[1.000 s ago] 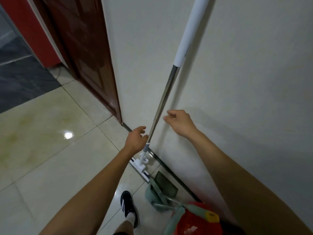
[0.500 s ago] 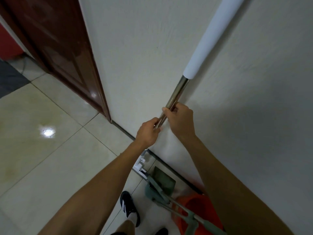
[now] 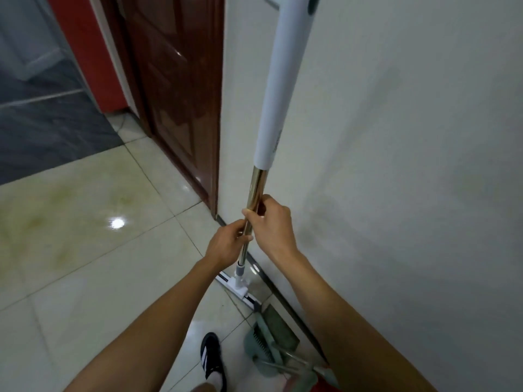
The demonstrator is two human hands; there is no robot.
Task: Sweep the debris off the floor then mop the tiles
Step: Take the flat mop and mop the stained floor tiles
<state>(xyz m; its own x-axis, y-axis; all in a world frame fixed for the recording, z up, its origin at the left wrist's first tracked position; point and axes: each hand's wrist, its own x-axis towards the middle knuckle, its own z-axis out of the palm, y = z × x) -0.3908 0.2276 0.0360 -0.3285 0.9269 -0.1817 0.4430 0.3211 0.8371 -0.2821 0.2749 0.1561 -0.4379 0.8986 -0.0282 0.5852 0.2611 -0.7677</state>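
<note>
— What have you got on the feed?

— I see both hands on the mop (image 3: 256, 193). My right hand (image 3: 270, 224) is the upper one, its fingers (image 3: 252, 215) clamped round the shiny metal part of the pole, just below the white sleeve. My left hand (image 3: 226, 244) sits directly under it, touching it, fingers curled shut on the same pole.

— Where does the mop stand?

— Almost upright, close beside the pale wall (image 3: 396, 137). Its flat white head (image 3: 237, 290) rests on the floor tiles (image 3: 85, 250) near the skirting, just past the edge of the dark brown door (image 3: 175, 94).

— Anything else down there?

— A green dustpan (image 3: 278, 325) lies on the tiles against the wall, right behind the mop head, with a green broom (image 3: 266, 342) resting across it. Something red (image 3: 322, 384) shows at the bottom edge under my right forearm; I cannot tell what it is. One black shoe (image 3: 210, 353) with white stripes stands on the tiles between my arms.
</note>
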